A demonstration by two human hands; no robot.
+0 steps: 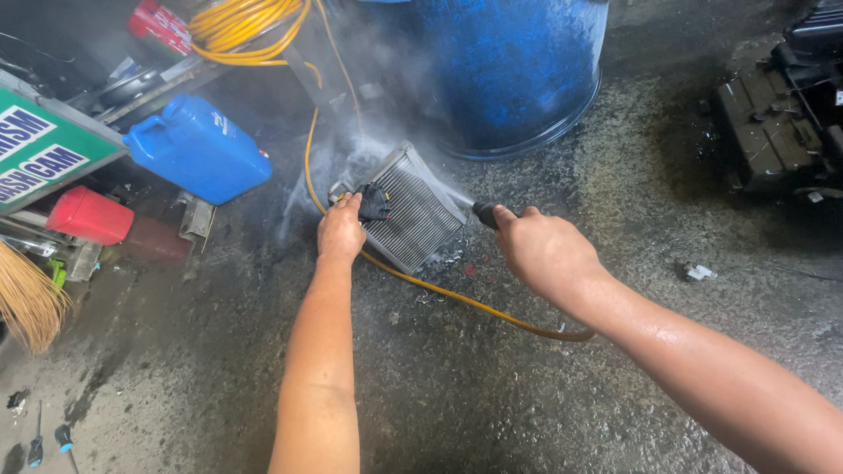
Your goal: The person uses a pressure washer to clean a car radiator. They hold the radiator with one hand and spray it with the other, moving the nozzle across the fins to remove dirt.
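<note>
You are mid-rinse: beyond your hands stands the blue drum point(514, 70), and just before it the finned radiator core point(413, 211) tilts on the wet floor point(492, 386). Your left hand point(340, 230) clamps its near corner (arm straight out); your right hand point(544, 250) wraps the spray nozzle point(485, 213), aimed left across the fins.

We see two bare forearms with no sleeves reaching to the wrists. Our left hand point(340, 230) and right hand point(543, 253) wear no gloves, rings, watch or bands. The right forearm glistens wet, with small droplets on it.
</note>
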